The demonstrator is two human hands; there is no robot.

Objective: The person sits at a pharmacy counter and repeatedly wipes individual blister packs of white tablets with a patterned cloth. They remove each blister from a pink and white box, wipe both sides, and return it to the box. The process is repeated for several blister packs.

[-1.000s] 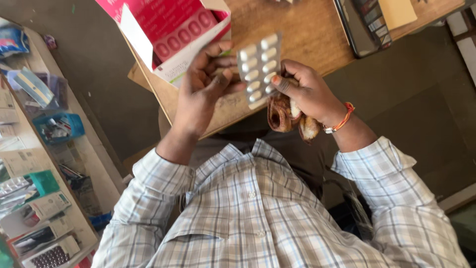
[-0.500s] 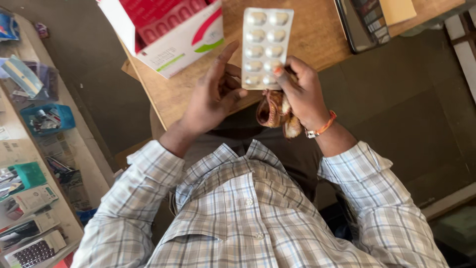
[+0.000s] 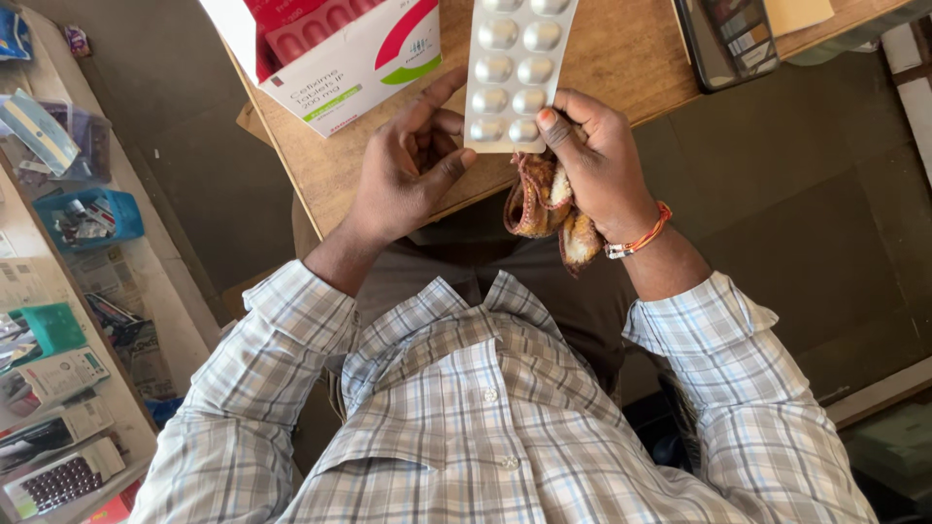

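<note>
Bright, even daylight, sharp focus across the middle: the silver foil blister strip of oval tablets point(image 3: 513, 70) shows soft highlights on each bubble but no blown-out glare, and the weave of the blue-and-white checked shirt point(image 3: 485, 408) is crisp. The light brown wooden tabletop point(image 3: 621, 58) is well lit, while the grey floor point(image 3: 825, 213) at right sits in flat shade. Wide-angle stretch shows at the edges: the pale shelf of small packets point(image 3: 58, 320) at left leans and is slightly soft, with no motion blur on either hand.
</note>
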